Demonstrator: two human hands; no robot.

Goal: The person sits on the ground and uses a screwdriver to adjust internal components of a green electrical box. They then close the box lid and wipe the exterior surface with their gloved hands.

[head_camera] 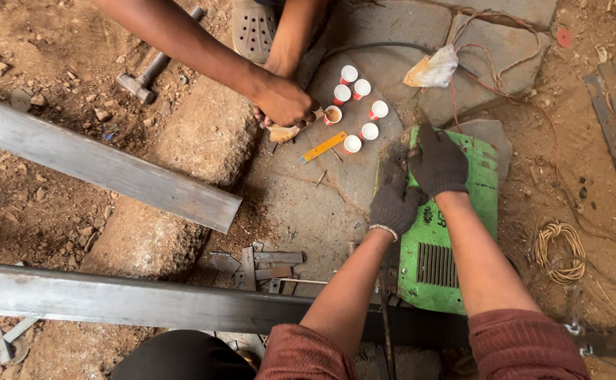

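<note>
While both gloved hands worked at the far end of the green welding machine (455, 232), the risks lay close around it. The left hand (394, 208) rested curled against the machine's dark near-left corner, and whether it gripped anything there could not be told; the right hand (437, 163) was closed loosely over a small part at the machine's top edge, fingers bent narrow. Just beyond the machine, red and dark wires (505, 67) ran loose over the stone slab (392, 28), so a tug from either hand could have snagged or pulled them. To the machine's left stood a cluster of small paper cups (356, 105), one apparently holding drink, with another person's bare hand (283, 100) reaching among them; a spill running toward the machine seemed possible. Nearer than the machine, a long steel beam (146, 304) crossed under the forearms and could have shifted against the casing. A yellow ruler (324, 146) lay left of the machine.
</note>
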